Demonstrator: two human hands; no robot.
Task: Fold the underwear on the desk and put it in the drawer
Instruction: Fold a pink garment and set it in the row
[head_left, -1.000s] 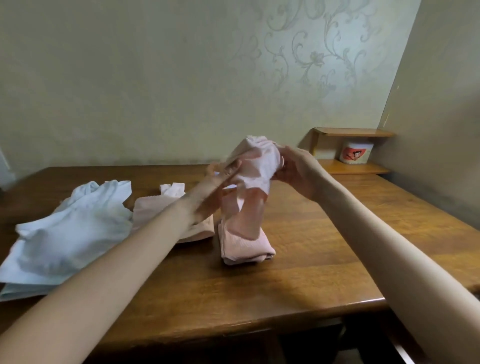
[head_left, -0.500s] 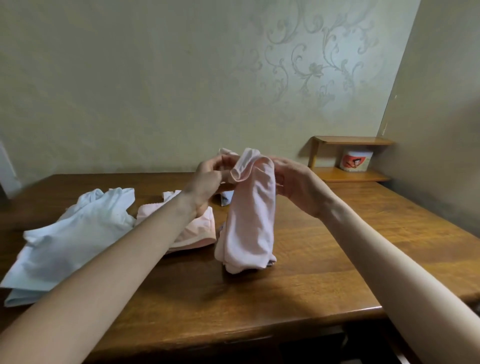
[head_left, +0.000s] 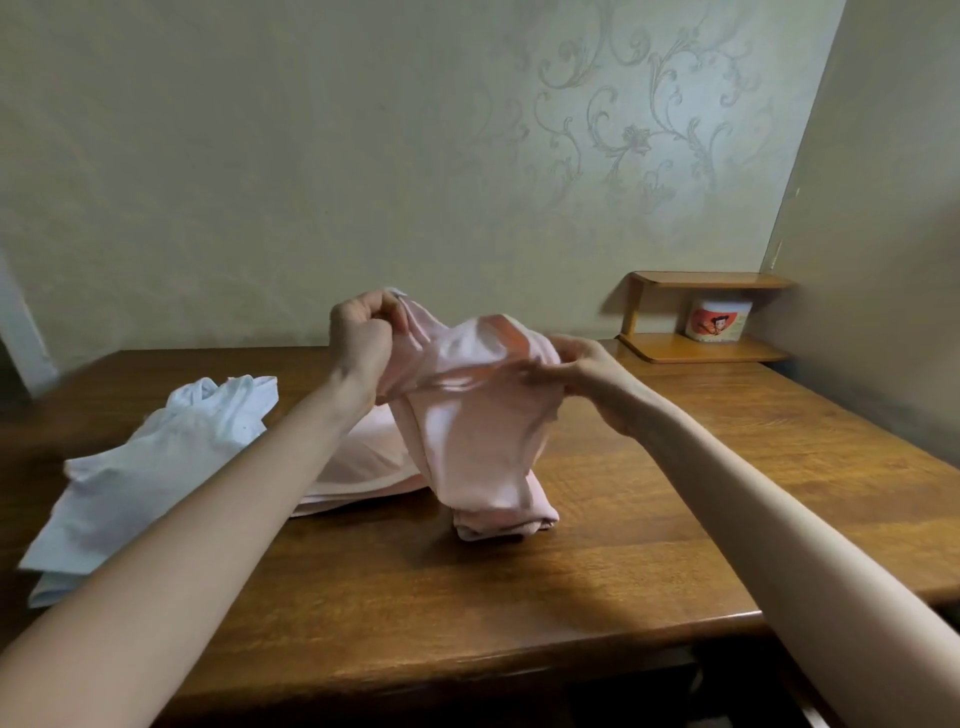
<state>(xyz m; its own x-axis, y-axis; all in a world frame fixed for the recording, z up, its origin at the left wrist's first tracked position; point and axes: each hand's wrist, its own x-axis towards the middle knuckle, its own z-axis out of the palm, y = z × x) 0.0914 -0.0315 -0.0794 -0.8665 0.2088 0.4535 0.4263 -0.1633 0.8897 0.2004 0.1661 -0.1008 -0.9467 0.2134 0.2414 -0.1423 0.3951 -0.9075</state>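
Note:
I hold a pale pink pair of underwear (head_left: 470, 415) up over the middle of the wooden desk (head_left: 519, 597). My left hand (head_left: 363, 338) pinches its upper left edge and my right hand (head_left: 576, 371) grips its right side, so the waistband is spread between them. Its lower end hangs down and rests bunched on the desk. A second pink piece (head_left: 363, 473) lies flat behind my left forearm. White underwear (head_left: 150, 457) lies in a loose heap at the left. No drawer is visible.
A small wooden corner shelf (head_left: 701, 353) stands at the back right with a white tub (head_left: 719, 319) on it. Walls close off the back and the right side. The desk's front edge runs across the bottom of the view.
My hands have moved apart and spread the pink underwear wider; before, it hung narrow between hands held close together. The view has tilted slightly.

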